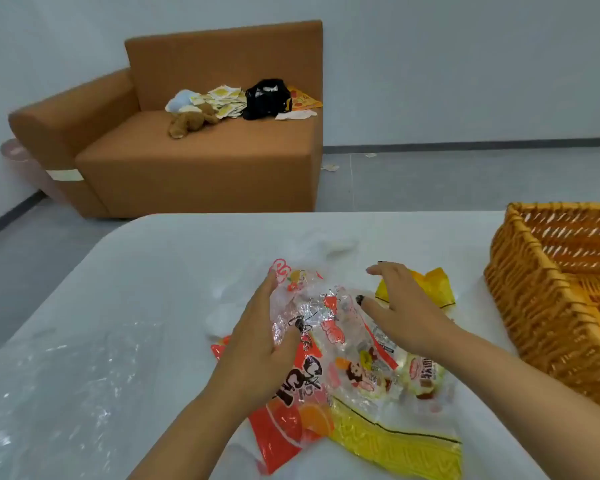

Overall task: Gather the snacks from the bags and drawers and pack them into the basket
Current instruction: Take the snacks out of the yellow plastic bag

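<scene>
A crinkled clear snack bag (326,313) with red and orange print lies on the white table (174,258), with small wrapped snacks (420,375) showing inside at its right end. My left hand (257,348) grips the bag's left side, thumb pressed into the plastic. Over the bag's right part hovers my right hand (399,313), fingers spread and holding nothing. A yellow packet (430,289) lies just behind that hand. More yellow wrapping (395,445) sits at the bag's near end. The woven wicker basket (541,306) stands at the right edge.
Clear plastic film (66,393) covers the table's left part. Beyond the table stands a brown sofa (194,161) carrying a plush toy (191,121), papers and a black bag (265,98). Grey floor lies between the table and the sofa.
</scene>
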Demonstrator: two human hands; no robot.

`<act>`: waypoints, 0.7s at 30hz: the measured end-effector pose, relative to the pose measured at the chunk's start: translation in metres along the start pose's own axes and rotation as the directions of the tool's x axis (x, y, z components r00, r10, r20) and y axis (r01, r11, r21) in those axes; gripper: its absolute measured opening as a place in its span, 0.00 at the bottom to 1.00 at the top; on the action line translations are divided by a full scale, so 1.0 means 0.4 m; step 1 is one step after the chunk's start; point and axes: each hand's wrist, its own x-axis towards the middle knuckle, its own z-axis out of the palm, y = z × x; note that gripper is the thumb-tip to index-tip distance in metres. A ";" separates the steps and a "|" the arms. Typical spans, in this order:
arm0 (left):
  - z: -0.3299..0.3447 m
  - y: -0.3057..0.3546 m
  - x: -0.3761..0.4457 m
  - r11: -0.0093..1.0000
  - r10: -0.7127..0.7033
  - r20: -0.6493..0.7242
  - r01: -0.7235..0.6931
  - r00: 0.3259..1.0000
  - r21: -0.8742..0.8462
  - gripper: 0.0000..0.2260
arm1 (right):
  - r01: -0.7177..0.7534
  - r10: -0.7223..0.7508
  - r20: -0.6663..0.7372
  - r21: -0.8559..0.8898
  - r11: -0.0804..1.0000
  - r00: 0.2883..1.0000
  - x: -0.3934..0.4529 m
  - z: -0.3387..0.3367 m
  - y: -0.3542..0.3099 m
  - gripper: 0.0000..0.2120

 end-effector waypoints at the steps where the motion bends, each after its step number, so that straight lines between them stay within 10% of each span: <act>1: 0.013 -0.010 -0.002 1.000 0.015 -0.001 -0.015 1.000 -0.009 0.32 | 0.012 -0.012 -0.017 0.003 1.000 1.000 0.005 0.017 0.006 0.26; 14: 0.033 -0.046 0.028 0.984 0.085 0.107 -0.100 0.991 0.146 0.37 | 0.060 -0.060 -0.004 0.015 0.998 0.998 -0.038 0.103 0.046 0.31; 21: 0.025 -0.009 -0.046 0.981 0.131 0.076 -0.140 0.988 0.132 0.33 | -0.067 0.060 -0.376 -0.006 0.998 0.925 -0.132 0.096 0.108 0.33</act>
